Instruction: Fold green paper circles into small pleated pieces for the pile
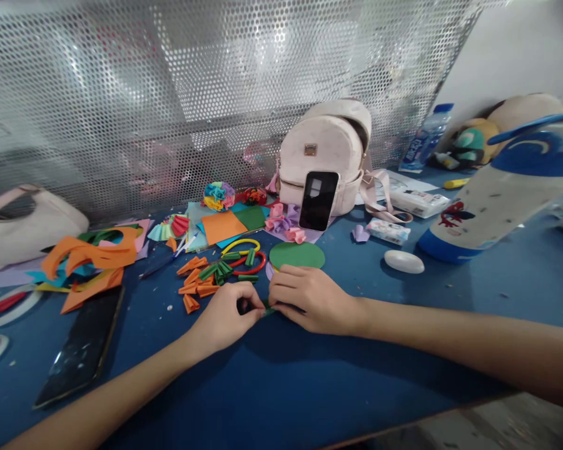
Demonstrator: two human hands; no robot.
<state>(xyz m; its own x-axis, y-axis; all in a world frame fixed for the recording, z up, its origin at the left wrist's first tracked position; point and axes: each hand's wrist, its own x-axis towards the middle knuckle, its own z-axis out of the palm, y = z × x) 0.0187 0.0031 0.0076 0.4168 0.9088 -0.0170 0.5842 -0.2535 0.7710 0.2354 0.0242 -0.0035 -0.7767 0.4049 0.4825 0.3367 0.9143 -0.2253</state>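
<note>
My left hand [229,314] pinches one end of a small green paper piece [268,309] between thumb and forefinger. At its other end my right hand [312,299] closes over it, so most of the paper is hidden. Just behind the right hand lies a round green paper disc [298,255]. Beyond my left hand sit folded orange paper pieces [196,281] and folded green paper pieces [217,270]. A red ring [252,270] and a yellow ring [241,244] lie among them.
A smartphone [319,200] leans on a white backpack [321,150]; another dark phone [82,347] lies left. Paper scraps [94,250] and a white handbag [32,219] are farther left. At right stand a large bottle [488,200] and a white oval object [404,262]. Perforated metal [169,94] rises behind.
</note>
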